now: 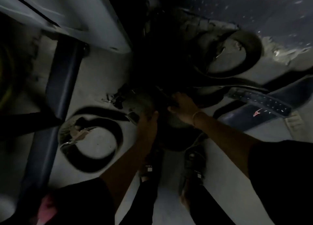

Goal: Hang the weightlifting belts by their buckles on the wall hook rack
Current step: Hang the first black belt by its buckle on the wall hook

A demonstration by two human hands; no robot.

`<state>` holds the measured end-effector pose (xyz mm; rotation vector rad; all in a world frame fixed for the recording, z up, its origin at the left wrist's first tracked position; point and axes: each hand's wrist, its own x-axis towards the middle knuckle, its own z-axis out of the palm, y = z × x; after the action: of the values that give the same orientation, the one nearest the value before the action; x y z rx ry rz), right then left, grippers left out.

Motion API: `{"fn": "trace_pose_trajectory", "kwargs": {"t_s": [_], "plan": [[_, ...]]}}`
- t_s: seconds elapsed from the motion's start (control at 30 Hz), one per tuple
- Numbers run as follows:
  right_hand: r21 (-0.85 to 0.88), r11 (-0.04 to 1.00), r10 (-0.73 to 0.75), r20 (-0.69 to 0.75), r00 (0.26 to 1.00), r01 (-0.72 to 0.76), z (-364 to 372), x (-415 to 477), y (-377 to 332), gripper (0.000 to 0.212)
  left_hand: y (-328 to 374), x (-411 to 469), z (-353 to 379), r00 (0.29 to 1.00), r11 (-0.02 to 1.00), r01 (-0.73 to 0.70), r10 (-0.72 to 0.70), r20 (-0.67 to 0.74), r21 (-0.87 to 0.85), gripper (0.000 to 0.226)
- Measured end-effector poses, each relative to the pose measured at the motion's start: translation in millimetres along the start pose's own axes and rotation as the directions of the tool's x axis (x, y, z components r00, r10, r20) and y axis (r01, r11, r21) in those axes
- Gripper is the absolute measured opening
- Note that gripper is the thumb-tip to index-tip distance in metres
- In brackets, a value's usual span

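The scene is dark and blurred. Several weightlifting belts lie on the pale floor. One coiled dark belt (91, 140) with a worn lining lies at the left. Another coiled belt (237, 52) lies at the upper right, and a blue belt with rows of holes (259, 101) stretches to the right. Both my hands reach down to a dark belt (162, 106) in the middle of the pile. My left hand (149, 121) is next to its metal buckle (133, 117). My right hand (183, 103) is closed on the belt's dark edge. No hook rack is in view.
A dark metal frame leg (62, 82) crosses the left side, under a pale beam (84, 18). Small metal clips (111, 98) lie on the floor by the pile. My feet in sandals (172, 165) stand just below the hands.
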<state>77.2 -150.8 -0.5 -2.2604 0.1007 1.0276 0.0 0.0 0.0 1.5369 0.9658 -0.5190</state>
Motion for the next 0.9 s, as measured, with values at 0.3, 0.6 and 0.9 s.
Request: {"fn": "trace_pose_trajectory", "kwargs": {"t_s": [0.3,0.6,0.9], "plan": [[-0.274,0.960,0.046,-0.035,0.998,-0.054,36,40,37,0.051,-36,39,10,0.992,0.999,0.043,-0.042,0.120,-0.007,0.059],[-0.012,0.999,0.035,-0.240,0.970,-0.039,-19,-50,6,0.040,18,-50,38,0.973,0.995,0.091,-0.082,0.218,-0.032,0.061],[0.366,0.920,-0.036,-0.278,0.960,0.140,-166,-191,-90,0.051,162,-158,28,0.957,0.965,0.119,-0.048,0.285,-0.234,0.091]]}}
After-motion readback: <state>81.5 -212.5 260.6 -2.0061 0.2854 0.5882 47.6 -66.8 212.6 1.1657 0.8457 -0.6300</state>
